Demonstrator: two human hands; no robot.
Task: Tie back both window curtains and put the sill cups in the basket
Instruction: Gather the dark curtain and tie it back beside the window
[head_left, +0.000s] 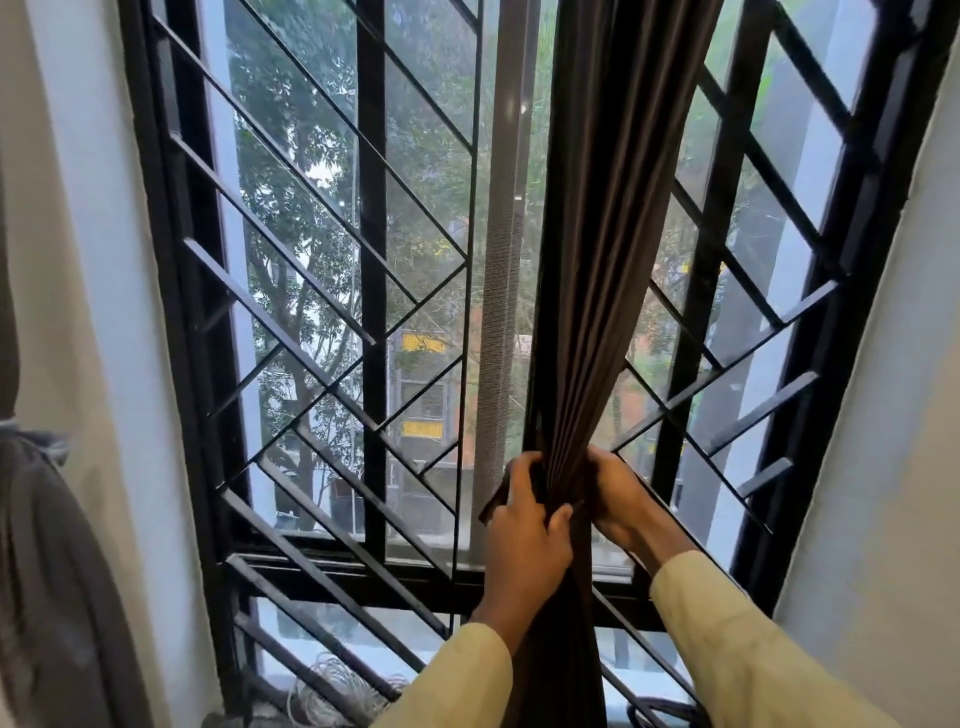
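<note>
Dark brown pleated fabric curtain (587, 260) is bunched into a narrow column, widening above the fingers and hanging straight below them. Black metal diagonal-bar window grille (322, 322) stands just behind the fingers. Left hand (524, 525) and right hand (618, 499) clench the gathered folds from opposite sides. A short dark strip (493, 501), possibly the tie, pokes out beside the left fingers. If either grip slackens before knotting, the pleats would likely fan out.

A room in a home, seemingly on an upper floor: a tall window (509, 208) behind a black metal security grille (291, 256), a dark brown curtain (587, 260) gathered before it, plain white walls (893, 441) either side, trees (296, 208) and a neighbouring building (423, 387) outside
</note>
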